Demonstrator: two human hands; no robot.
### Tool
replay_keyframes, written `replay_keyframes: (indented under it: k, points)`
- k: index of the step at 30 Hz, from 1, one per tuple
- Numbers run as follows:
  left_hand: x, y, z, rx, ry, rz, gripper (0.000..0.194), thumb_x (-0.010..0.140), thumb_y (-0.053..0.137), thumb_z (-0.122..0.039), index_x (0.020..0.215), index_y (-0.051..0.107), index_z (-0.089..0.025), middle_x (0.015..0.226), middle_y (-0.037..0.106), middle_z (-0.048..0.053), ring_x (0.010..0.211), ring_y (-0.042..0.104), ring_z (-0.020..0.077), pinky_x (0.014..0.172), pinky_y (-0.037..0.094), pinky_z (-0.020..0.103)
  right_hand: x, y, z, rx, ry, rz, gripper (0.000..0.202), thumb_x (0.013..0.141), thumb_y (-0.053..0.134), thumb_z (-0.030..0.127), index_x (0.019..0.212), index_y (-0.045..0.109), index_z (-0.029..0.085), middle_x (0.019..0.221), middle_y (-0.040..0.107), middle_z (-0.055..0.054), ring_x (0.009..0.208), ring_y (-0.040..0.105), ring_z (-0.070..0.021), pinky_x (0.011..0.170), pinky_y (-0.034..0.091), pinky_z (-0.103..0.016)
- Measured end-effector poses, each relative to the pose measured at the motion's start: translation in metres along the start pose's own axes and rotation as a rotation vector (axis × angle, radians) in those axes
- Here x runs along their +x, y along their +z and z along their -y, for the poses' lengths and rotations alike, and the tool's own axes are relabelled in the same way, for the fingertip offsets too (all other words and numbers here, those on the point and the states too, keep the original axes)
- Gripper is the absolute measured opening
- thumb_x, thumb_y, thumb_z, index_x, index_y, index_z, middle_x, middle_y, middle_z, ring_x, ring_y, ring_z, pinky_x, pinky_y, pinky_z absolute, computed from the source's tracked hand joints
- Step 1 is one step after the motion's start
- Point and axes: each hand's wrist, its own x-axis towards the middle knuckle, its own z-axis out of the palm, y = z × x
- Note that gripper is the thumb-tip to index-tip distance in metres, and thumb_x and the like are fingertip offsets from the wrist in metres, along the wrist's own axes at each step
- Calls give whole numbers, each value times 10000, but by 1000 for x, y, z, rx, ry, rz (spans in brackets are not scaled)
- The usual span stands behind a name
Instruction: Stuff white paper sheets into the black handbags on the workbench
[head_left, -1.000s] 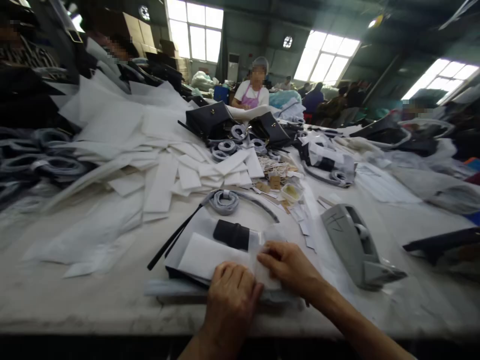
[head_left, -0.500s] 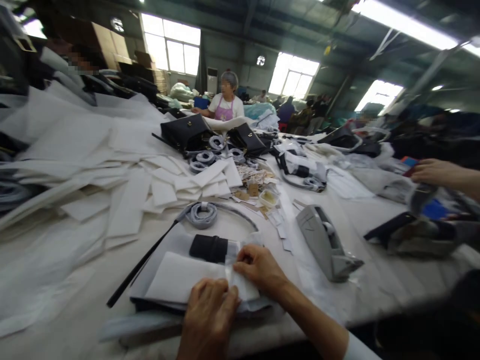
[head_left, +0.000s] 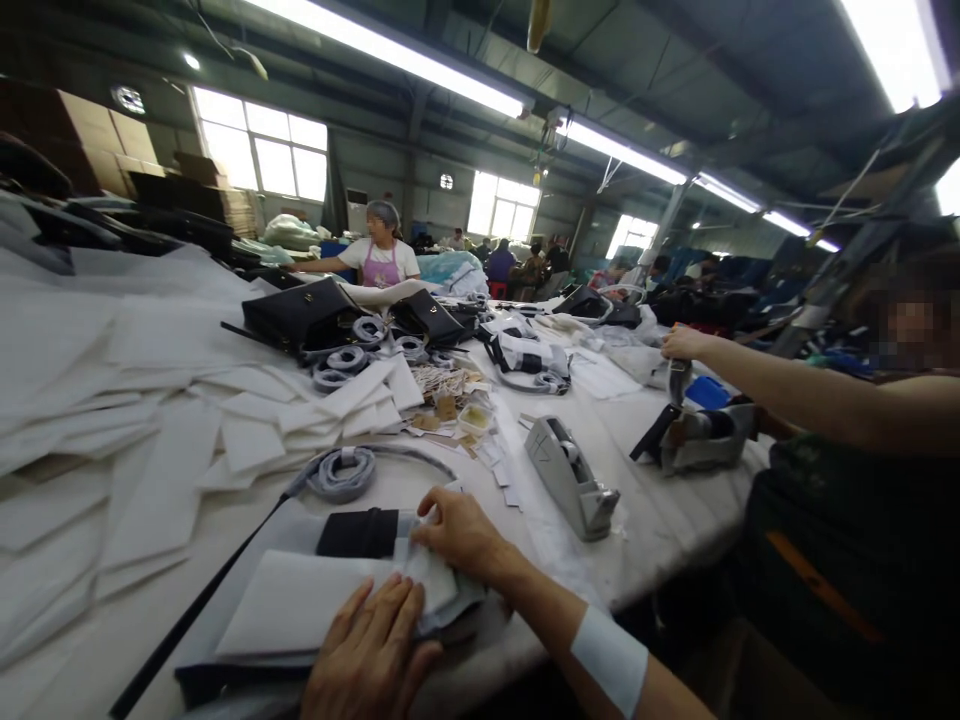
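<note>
Bag [head_left: 358, 534] | black | partly under white sheet [head_left: 289, 602] | grey coil [head_left: 343, 474] alongside

The dark bag [head_left: 201, 684] lies flat on the table [head_left: 660, 520]. A thin pale wrap [head_left: 279, 532] covers part of its upper face. A white sheet [head_left: 289, 602] rests across the near part; a black tab [head_left: 358, 534] shows just beyond it. A grey-wrapped coil [head_left: 360, 485] lies at the far edge.
</note>
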Motion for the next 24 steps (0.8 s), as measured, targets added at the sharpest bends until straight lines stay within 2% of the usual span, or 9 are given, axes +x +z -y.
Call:
replay_keyframes:
  k: [2, 5, 8, 9, 11, 14, 17, 21, 24]
  points:
    - [0, 0, -2, -16, -21, 11, 372, 1068, 324, -342, 1100, 659, -184, 1030, 751, 38, 949, 698, 200, 946, 417, 371, -6, -23, -11, 61, 13, -98, 156, 794, 692, 290, 920, 719, 201, 673, 666, 25, 547, 592, -123, 537, 446, -222]
    - [0, -1, -5, -32, -67, 11, 376, 1070, 314, -339, 1095, 657, -184, 1032, 744, 40, 956, 692, 209, 958, 407, 387, -24, -82, -43, 103, 70, -327, 318, 887, 526, 437, 957, 689, 173, 804, 700, -40, 639, 632, -160, 581, 491, -262]
    - [-2, -1, -5, -31, -83, 30, 372, 1069, 318, -352, 1110, 653, -193, 1049, 737, 37, 965, 684, 209, 975, 399, 389, -42, -151, -86, 89, 168, -545, 453, 819, 540, 565, 978, 678, 164, 903, 714, -92, 840, 656, -236, 715, 505, -320]
    - [-3, -1, -5, -29, -81, 45, 366, 1068, 326, -358, 1122, 650, -196, 1058, 734, 36, 971, 682, 209, 982, 395, 390, -47, -169, -99, 88, 206, -568, 451, 770, 582, 576, 929, 690, 168, 908, 719, -99, 891, 652, -256, 735, 498, -325]
    - [-6, 1, -4, -25, -70, 78, 345, 1063, 352, -367, 1152, 640, -198, 1079, 730, 34, 986, 677, 207, 997, 385, 392, -52, -194, -124, 111, 286, -535, 431, 678, 655, 583, 770, 702, 165, 807, 719, -97, 854, 648, -269, 704, 484, -327]
    - [-10, 3, -2, -20, -58, 114, 317, 1054, 390, -365, 1184, 625, -198, 1106, 724, 32, 1008, 670, 205, 1011, 374, 391, -50, -204, -148, 192, 368, -403, 425, 593, 712, 574, 631, 698, 151, 678, 701, -78, 709, 633, -229, 631, 457, -309]
    - [-9, 2, -2, -19, -64, 122, 318, 1053, 389, -367, 1191, 622, -200, 1110, 724, 31, 1025, 666, 209, 1012, 380, 388, -43, -199, -155, 269, 378, -348, 409, 540, 746, 533, 648, 714, 139, 675, 701, -68, 661, 612, -192, 615, 440, -289]
    - [-3, -1, -5, -15, -79, 54, 336, 1058, 357, -362, 1131, 644, -204, 1058, 734, 30, 972, 678, 209, 977, 405, 379, -42, -198, -153, 343, 332, -415, 392, 515, 733, 488, 690, 709, 138, 659, 680, -60, 623, 588, -173, 606, 444, -287]
    - [1, -3, -6, -18, -75, 31, 336, 1057, 356, -360, 1112, 651, -207, 1042, 736, 28, 947, 682, 205, 961, 413, 372, -53, -199, -153, 368, 292, -527, 325, 577, 679, 482, 674, 667, 171, 643, 652, -40, 630, 585, -172, 624, 463, -287]
